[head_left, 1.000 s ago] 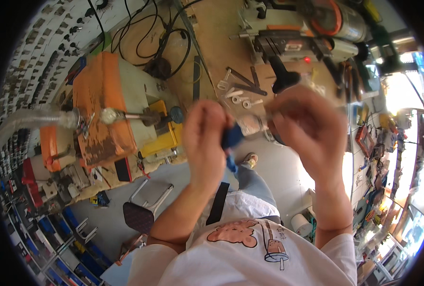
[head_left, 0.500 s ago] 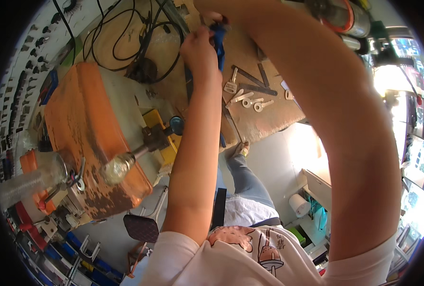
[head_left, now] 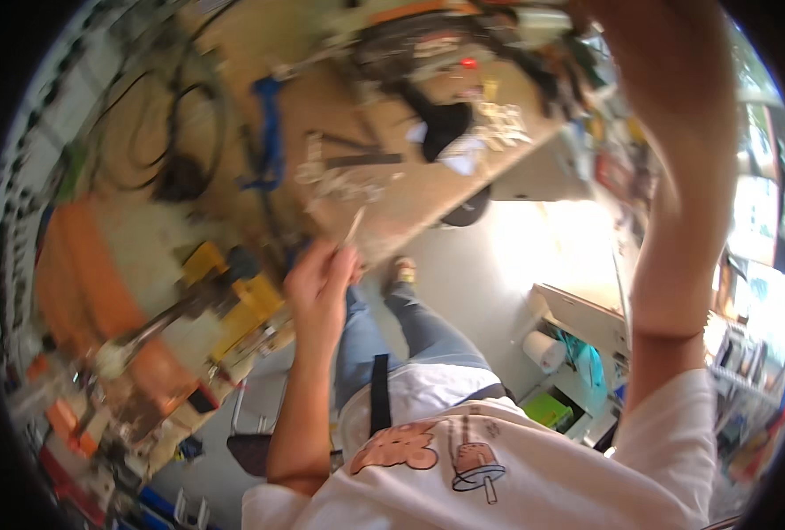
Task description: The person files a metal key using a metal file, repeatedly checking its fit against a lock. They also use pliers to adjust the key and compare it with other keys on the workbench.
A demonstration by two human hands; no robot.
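Pale and blurred, a slim strip (head_left: 355, 225) is pinched in your nearly closed left hand (head_left: 317, 281) by the bench (head_left: 428, 190) edge, near keys (head_left: 344, 187); your right hand's unseen, grip unclear.

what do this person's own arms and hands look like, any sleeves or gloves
The short sleeves are white and look plain. Both forearms are bare, with no watch or band in sight. The left hand wears no glove; the right hand is out of view.
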